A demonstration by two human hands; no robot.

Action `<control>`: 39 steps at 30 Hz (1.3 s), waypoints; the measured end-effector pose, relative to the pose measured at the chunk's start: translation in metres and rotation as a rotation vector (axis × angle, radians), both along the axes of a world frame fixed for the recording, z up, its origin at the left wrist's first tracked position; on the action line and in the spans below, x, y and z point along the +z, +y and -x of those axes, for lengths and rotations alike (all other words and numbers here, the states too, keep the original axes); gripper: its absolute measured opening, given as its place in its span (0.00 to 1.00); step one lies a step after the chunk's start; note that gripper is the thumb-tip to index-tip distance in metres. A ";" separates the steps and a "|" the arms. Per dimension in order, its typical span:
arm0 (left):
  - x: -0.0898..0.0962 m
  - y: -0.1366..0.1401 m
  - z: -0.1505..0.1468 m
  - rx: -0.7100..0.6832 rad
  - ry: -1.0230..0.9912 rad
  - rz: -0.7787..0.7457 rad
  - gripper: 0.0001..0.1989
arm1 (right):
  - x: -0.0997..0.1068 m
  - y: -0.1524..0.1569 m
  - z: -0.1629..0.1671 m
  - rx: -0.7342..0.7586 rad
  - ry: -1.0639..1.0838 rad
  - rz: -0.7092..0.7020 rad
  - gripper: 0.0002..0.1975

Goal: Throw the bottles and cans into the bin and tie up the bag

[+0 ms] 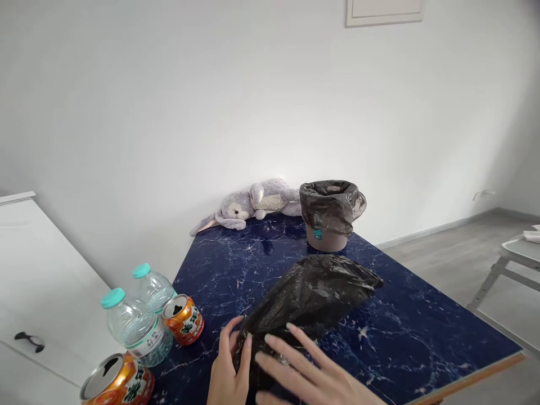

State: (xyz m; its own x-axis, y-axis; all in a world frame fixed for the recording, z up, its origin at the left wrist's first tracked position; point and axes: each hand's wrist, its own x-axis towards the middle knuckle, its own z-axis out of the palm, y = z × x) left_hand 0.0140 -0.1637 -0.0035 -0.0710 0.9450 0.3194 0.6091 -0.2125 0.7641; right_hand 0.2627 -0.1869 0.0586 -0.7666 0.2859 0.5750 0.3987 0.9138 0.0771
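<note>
A black plastic bag [312, 292] lies spread over the blue marbled table, its near end under my hands. My left hand [232, 360] holds the bag's left edge, the thumb and fingers closed on the plastic. Flat on the bag's near part, my right hand [304, 365] has its fingers stretched out and apart. Just beyond the bag stands a small bin [327, 241] lined with another black bag [329, 208], which is folded down over its rim.
Left of my hands stand two clear bottles with teal caps, a nearer bottle [135, 326] and a farther bottle [154, 287], and two opened orange cans, one can [183, 320] beside them and another can [122, 382] nearer. A plush rabbit [257, 202] lies against the wall.
</note>
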 end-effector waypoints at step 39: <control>-0.016 -0.006 0.027 -0.286 1.014 -0.288 0.36 | -0.049 0.092 -0.007 -0.180 -0.018 0.533 0.32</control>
State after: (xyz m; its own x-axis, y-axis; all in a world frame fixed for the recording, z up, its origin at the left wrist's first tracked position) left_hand -0.0126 -0.1696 -0.0190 0.5606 0.7650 0.3170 0.8269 -0.5370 -0.1666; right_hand 0.2693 -0.0951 0.0091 -0.6871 0.6604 0.3029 0.5546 0.7461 -0.3685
